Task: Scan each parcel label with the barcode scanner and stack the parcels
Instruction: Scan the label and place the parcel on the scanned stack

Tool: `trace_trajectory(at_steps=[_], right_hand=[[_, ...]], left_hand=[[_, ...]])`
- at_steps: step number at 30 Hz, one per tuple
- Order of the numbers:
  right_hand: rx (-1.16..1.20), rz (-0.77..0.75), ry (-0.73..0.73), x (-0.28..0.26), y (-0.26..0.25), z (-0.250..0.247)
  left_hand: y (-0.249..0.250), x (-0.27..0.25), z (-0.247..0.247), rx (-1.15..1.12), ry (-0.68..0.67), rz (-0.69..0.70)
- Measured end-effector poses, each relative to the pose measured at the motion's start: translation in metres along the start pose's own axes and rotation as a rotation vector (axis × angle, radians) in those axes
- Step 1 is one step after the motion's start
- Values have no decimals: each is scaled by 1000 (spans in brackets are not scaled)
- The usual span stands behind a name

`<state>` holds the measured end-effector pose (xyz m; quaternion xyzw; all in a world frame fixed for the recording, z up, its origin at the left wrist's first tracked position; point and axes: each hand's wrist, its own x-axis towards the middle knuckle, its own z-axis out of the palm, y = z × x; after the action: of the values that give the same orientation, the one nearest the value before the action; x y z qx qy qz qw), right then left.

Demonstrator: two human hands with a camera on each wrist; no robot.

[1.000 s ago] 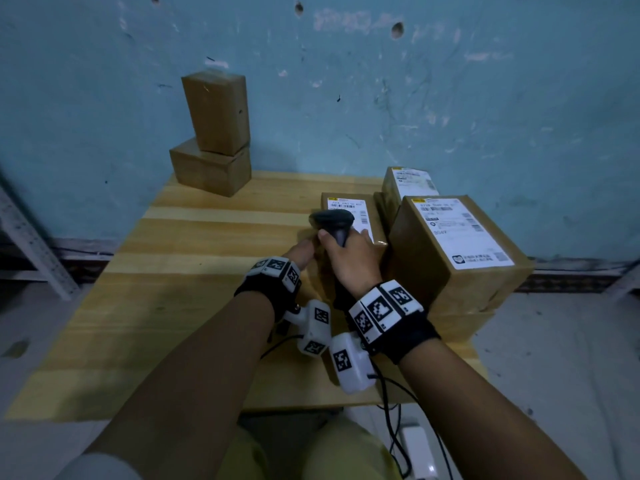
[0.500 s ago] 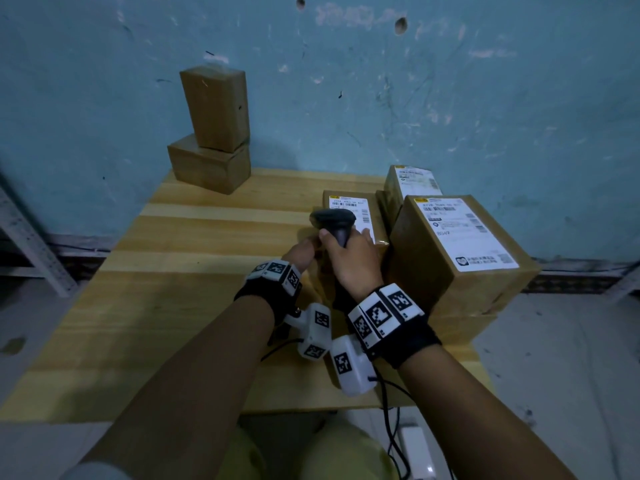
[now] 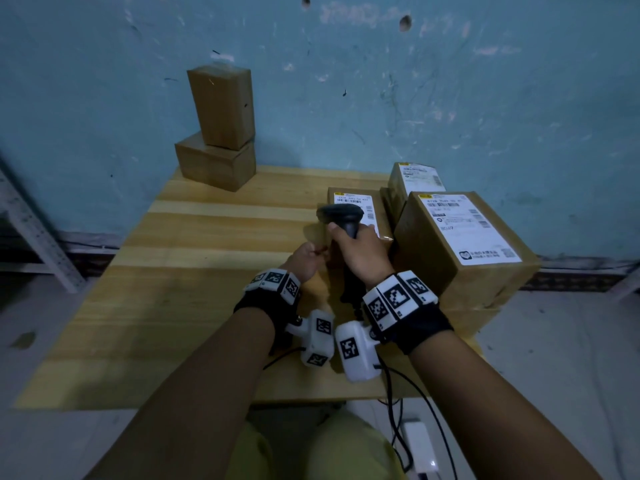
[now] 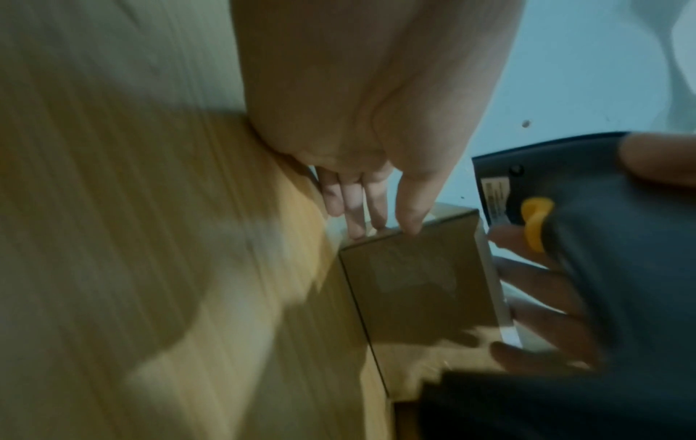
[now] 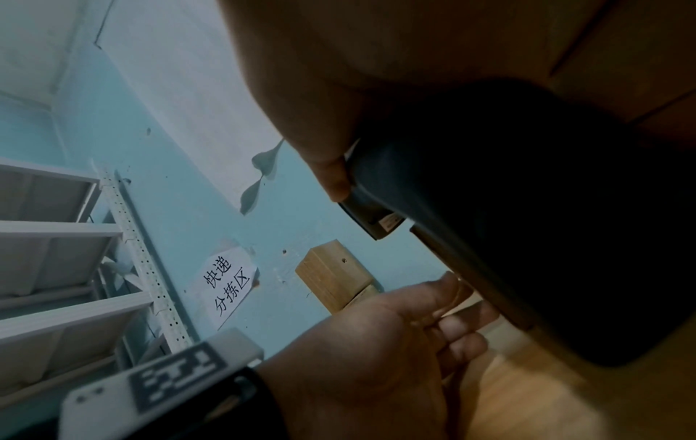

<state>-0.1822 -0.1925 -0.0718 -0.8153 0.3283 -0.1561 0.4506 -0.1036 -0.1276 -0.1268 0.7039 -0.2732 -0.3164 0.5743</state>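
My right hand [image 3: 360,249] grips the handle of a black barcode scanner [image 3: 343,216], whose head hangs over the white label of a small brown parcel [image 3: 353,199]. In the left wrist view the scanner [image 4: 602,253] shows its yellow trigger. My left hand [image 3: 306,258] rests against that parcel's left side, its straight fingers [image 4: 357,214] touching the top edge of the parcel [image 4: 414,277]. A large labelled parcel [image 3: 464,244] stands just right of it, with another labelled parcel [image 3: 415,178] behind. Two plain parcels [image 3: 218,133] are stacked at the back left.
The wooden table [image 3: 207,271] stands against a blue wall. A flat box [image 3: 467,318] lies under the large parcel at the table's right edge. The scanner's cable [image 3: 391,393] drops off the front edge. A metal shelf rack [image 5: 56,238] stands to the left.
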Motion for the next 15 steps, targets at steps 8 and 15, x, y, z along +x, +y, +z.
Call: trace_trajectory(at_steps=[8,15], right_hand=[[-33,-26,-37,0,-3,-6],[-58,-30,-48,6,-7,-5]], left_hand=[[3,-5,-2,-13,15,48],[3,-6,-2,-108,23,-49]])
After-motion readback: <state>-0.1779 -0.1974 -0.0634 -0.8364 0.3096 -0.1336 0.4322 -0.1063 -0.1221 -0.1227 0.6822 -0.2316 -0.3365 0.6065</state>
